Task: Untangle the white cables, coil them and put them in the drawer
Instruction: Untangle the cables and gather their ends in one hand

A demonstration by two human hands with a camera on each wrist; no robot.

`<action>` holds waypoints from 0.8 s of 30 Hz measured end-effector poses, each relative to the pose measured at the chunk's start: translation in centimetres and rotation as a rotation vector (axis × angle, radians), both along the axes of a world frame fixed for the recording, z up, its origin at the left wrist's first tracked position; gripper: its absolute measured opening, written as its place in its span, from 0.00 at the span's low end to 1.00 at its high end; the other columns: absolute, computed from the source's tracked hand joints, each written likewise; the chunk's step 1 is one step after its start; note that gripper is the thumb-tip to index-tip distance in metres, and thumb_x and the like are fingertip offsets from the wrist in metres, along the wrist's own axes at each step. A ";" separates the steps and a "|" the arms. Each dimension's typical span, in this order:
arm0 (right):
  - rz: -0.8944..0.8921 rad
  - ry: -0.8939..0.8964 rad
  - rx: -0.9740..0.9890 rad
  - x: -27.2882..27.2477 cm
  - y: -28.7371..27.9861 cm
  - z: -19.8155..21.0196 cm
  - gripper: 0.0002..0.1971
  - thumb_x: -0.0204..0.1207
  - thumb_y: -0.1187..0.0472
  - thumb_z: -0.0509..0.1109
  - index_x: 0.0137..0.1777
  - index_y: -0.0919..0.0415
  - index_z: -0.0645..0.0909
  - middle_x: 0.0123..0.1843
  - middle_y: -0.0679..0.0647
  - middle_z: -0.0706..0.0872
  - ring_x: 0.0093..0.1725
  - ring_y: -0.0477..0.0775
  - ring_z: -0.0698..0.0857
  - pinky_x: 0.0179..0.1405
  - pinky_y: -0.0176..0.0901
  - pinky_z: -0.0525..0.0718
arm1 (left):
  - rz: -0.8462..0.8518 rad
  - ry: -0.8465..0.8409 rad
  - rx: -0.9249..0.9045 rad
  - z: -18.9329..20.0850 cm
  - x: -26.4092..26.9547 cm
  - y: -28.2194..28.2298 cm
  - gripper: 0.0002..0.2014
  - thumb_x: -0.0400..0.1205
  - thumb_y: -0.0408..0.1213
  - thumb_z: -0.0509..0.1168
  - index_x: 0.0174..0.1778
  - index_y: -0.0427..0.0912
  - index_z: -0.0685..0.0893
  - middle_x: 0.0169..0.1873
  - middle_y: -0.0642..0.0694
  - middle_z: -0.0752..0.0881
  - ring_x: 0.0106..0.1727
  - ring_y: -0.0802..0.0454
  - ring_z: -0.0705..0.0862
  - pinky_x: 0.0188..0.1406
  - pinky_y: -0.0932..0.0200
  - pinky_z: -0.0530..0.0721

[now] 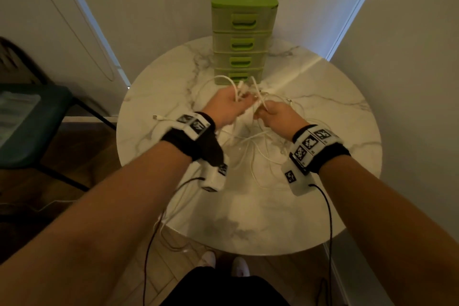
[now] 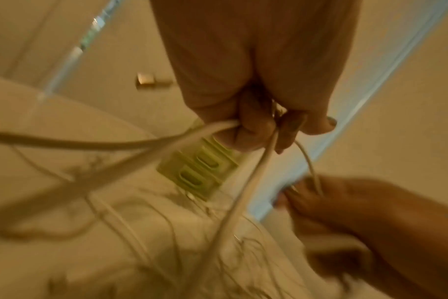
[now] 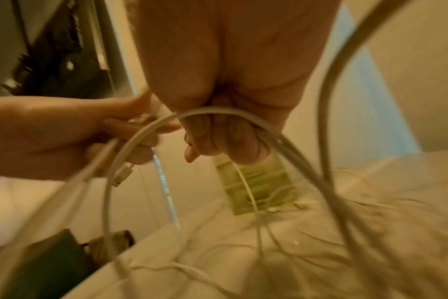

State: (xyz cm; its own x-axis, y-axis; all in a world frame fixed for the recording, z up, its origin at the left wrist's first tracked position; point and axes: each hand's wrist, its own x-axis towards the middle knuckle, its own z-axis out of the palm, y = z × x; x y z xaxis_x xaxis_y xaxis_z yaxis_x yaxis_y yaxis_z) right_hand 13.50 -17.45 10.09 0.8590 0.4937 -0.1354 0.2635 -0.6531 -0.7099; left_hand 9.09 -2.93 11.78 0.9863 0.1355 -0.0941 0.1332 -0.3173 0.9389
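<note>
A tangle of white cables [image 1: 250, 146] hangs from both hands and spreads over the round marble table [image 1: 323, 112]. My left hand [image 1: 229, 104] grips a bunch of cable strands [image 2: 166, 139] above the table, fingers curled round them. Close to its right, my right hand [image 1: 275, 113] pinches another white strand [image 3: 218, 113] in curled fingers. A loose USB plug [image 1: 156, 117] lies on the table to the left. The green drawer unit [image 1: 242, 25] stands at the table's far edge with all its drawers pushed in.
A dark chair [image 1: 32, 126] stands left of the table on the wooden floor. Walls close in behind and to the right of the table. Thin dark wires [image 1: 327, 218] hang from the wrist cameras. My feet [image 1: 223, 262] are under the near table edge.
</note>
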 end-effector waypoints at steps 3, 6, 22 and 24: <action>0.063 -0.084 -0.002 -0.2 1.8 0.5 0.13 0.79 0.68 0.59 0.59 0.71 0.80 0.54 0.65 0.85 0.55 0.60 0.82 0.53 0.42 0.75 | 0.077 -0.093 -0.093 -0.9 0.3 -2.3 0.05 0.82 0.33 0.64 0.40 0.42 0.77 0.27 0.50 0.77 0.21 0.66 0.75 0.19 0.75 0.69; 0.024 -0.030 0.014 0.0 0.3 0.0 0.10 0.80 0.63 0.59 0.51 0.63 0.82 0.42 0.55 0.82 0.44 0.54 0.79 0.37 0.36 0.73 | 0.293 -0.118 -0.121 -1.0 1.3 -0.6 0.03 0.81 0.36 0.64 0.43 0.41 0.80 0.28 0.50 0.78 0.26 0.60 0.75 0.26 0.66 0.72; -0.018 -0.005 -0.157 1.0 -5.1 -2.5 0.11 0.81 0.63 0.59 0.48 0.64 0.84 0.41 0.51 0.80 0.33 0.38 0.73 0.29 0.17 0.70 | 0.458 -0.138 -0.164 0.0 1.5 3.6 0.06 0.83 0.39 0.62 0.41 0.43 0.80 0.25 0.51 0.74 0.21 0.60 0.69 0.20 0.67 0.68; -0.098 -0.022 -0.124 1.1 -5.2 -2.5 0.10 0.81 0.63 0.59 0.49 0.63 0.83 0.35 0.47 0.79 0.32 0.37 0.73 0.32 0.20 0.71 | 0.374 -0.141 -0.171 0.5 1.1 3.5 0.07 0.83 0.36 0.62 0.39 0.45 0.80 0.22 0.53 0.75 0.19 0.64 0.68 0.18 0.70 0.66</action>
